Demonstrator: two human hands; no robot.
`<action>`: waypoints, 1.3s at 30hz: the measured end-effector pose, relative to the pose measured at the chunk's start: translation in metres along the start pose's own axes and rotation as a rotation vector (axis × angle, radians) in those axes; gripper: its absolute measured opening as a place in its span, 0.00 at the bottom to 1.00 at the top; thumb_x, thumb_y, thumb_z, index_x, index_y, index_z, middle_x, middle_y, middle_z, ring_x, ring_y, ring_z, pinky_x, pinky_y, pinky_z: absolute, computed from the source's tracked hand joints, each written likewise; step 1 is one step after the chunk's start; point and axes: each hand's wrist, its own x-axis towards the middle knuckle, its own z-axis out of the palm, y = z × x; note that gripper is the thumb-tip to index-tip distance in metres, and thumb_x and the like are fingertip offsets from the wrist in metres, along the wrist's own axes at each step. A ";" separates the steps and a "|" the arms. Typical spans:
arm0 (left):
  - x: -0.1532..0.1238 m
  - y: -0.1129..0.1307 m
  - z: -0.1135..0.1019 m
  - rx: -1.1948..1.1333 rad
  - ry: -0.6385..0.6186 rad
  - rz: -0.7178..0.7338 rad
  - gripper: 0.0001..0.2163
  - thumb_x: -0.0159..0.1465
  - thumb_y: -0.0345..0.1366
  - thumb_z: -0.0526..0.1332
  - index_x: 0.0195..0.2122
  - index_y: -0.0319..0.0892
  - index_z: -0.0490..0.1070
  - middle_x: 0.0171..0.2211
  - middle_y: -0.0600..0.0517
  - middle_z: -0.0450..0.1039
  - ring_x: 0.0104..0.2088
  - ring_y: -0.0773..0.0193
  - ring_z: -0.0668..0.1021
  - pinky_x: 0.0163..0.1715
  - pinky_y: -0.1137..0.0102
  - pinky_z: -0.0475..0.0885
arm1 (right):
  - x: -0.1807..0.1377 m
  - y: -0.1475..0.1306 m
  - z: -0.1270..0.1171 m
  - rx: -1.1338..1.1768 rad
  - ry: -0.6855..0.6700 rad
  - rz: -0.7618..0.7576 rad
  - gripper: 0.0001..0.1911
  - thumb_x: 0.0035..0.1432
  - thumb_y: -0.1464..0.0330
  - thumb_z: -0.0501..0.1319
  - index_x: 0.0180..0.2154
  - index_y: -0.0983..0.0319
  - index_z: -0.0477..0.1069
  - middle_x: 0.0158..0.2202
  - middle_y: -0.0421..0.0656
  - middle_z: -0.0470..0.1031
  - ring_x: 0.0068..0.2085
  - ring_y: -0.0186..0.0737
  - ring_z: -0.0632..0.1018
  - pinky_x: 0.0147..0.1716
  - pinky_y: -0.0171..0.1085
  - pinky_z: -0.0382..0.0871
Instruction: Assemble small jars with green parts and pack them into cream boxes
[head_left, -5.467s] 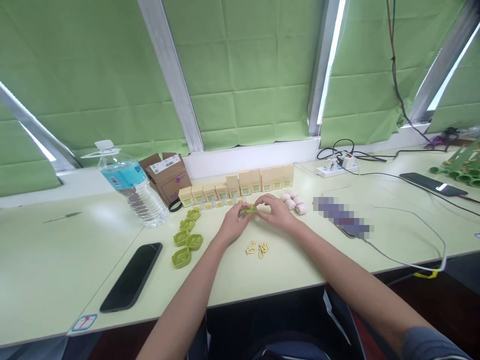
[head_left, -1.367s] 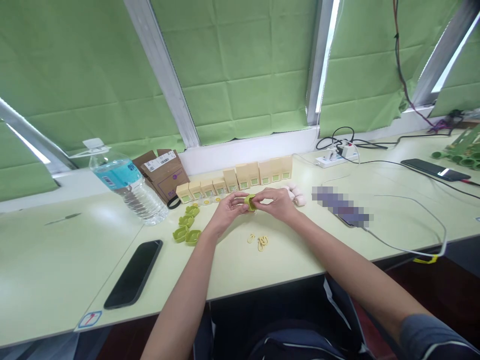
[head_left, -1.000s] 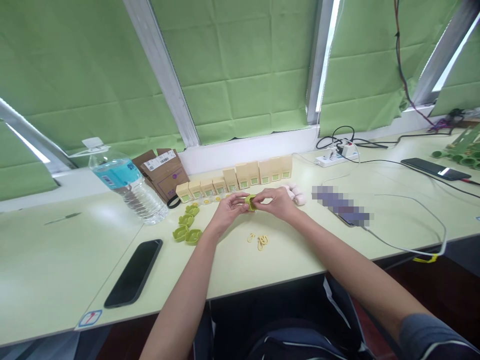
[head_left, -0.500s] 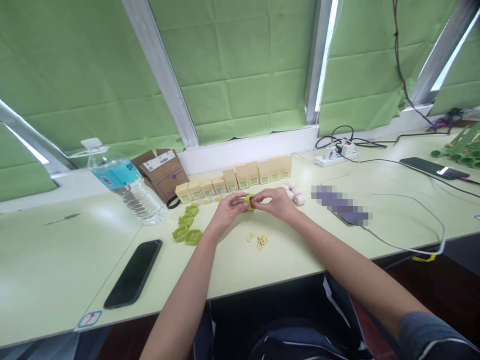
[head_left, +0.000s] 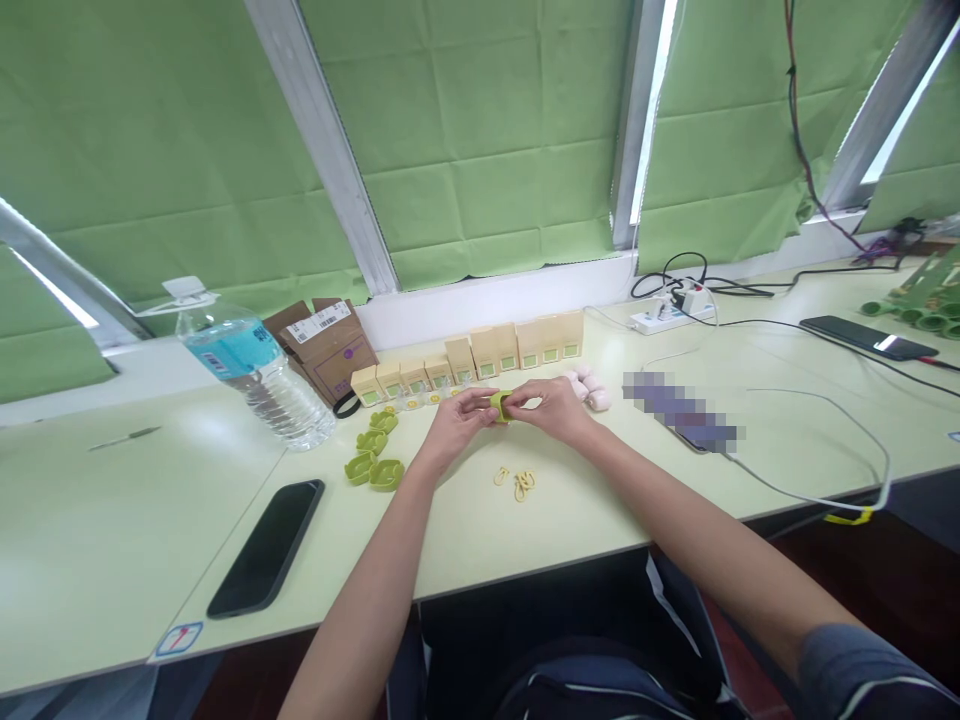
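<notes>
Between my hands, just above the table, is a small green moulded cup-like piece. My left hand grips it from the left with fingers and thumb. My right hand pinches at its opening from the right; anything between those fingertips is too small to make out. Several similar green shell pieces lie left of my left forearm. Below my hands rest several small yellow loops. Behind stands a row of cream boxes, with small clear-and-yellow pieces in front of some of them.
Pale pink rounded pieces sit right of my right hand. A black phone lies at left front, near a large water bottle and a cardboard box. To the right are a blurred-out phone, a power strip and cables.
The green piece has tilted slightly between my hands, its opening turned a little. Both hands stay in nearly the same place; the things on the table have not moved.
</notes>
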 end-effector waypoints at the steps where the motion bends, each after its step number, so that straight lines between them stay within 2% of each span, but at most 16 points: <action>1: 0.000 0.000 0.000 0.002 0.004 0.001 0.24 0.55 0.43 0.73 0.50 0.38 0.75 0.44 0.42 0.80 0.39 0.54 0.83 0.48 0.53 0.76 | 0.000 0.001 0.000 0.008 0.003 0.010 0.05 0.54 0.68 0.67 0.28 0.59 0.81 0.29 0.41 0.82 0.31 0.38 0.81 0.35 0.36 0.76; 7: 0.000 -0.001 0.003 -0.002 0.019 0.000 0.25 0.53 0.43 0.74 0.49 0.37 0.75 0.44 0.42 0.79 0.39 0.54 0.83 0.46 0.55 0.77 | 0.000 0.005 0.003 0.047 0.012 0.064 0.04 0.52 0.68 0.68 0.29 0.59 0.82 0.29 0.41 0.83 0.30 0.38 0.81 0.33 0.35 0.76; 11: 0.000 -0.003 0.005 -0.009 0.026 -0.009 0.25 0.54 0.43 0.74 0.50 0.37 0.75 0.44 0.42 0.79 0.38 0.55 0.83 0.47 0.54 0.77 | 0.000 0.005 0.004 0.078 0.005 0.109 0.04 0.53 0.67 0.68 0.29 0.59 0.82 0.29 0.42 0.83 0.29 0.37 0.80 0.28 0.33 0.74; 16: -0.001 -0.001 0.010 -0.020 0.035 -0.012 0.26 0.53 0.42 0.74 0.51 0.38 0.74 0.47 0.41 0.79 0.43 0.53 0.82 0.51 0.53 0.76 | 0.000 0.007 0.004 0.083 -0.001 0.144 0.08 0.54 0.61 0.69 0.31 0.59 0.83 0.33 0.43 0.84 0.33 0.39 0.82 0.27 0.33 0.71; 21: -0.001 0.000 0.013 -0.081 0.056 0.006 0.25 0.55 0.43 0.73 0.52 0.38 0.74 0.47 0.41 0.79 0.45 0.52 0.82 0.51 0.51 0.76 | 0.000 0.007 0.002 0.085 -0.007 0.118 0.09 0.56 0.59 0.68 0.34 0.57 0.83 0.36 0.42 0.84 0.36 0.40 0.82 0.28 0.33 0.72; 26: 0.002 -0.005 0.009 -0.119 0.062 0.025 0.24 0.58 0.44 0.71 0.53 0.38 0.74 0.52 0.40 0.77 0.47 0.52 0.81 0.52 0.50 0.76 | 0.002 0.004 -0.002 0.018 0.097 0.070 0.11 0.59 0.58 0.66 0.37 0.57 0.81 0.38 0.44 0.83 0.37 0.39 0.81 0.28 0.33 0.73; 29: 0.003 -0.006 0.007 -0.100 0.080 0.030 0.23 0.58 0.45 0.70 0.52 0.40 0.76 0.56 0.41 0.74 0.48 0.51 0.81 0.52 0.50 0.76 | 0.002 0.004 -0.004 -0.026 0.139 0.077 0.13 0.60 0.58 0.64 0.43 0.58 0.79 0.41 0.45 0.82 0.38 0.39 0.80 0.28 0.33 0.75; 33: 0.003 -0.007 0.006 -0.114 0.074 0.047 0.23 0.58 0.45 0.70 0.53 0.42 0.76 0.58 0.42 0.72 0.48 0.51 0.80 0.52 0.52 0.76 | 0.002 0.007 -0.002 -0.011 0.021 0.151 0.21 0.60 0.57 0.65 0.54 0.57 0.74 0.46 0.46 0.81 0.41 0.39 0.81 0.31 0.32 0.76; 39: 0.002 -0.008 0.007 -0.089 0.082 0.046 0.23 0.60 0.44 0.69 0.54 0.41 0.75 0.54 0.43 0.75 0.48 0.53 0.80 0.51 0.54 0.76 | 0.001 0.008 0.004 0.041 -0.069 0.151 0.15 0.61 0.58 0.64 0.47 0.58 0.78 0.43 0.45 0.82 0.41 0.39 0.82 0.36 0.34 0.79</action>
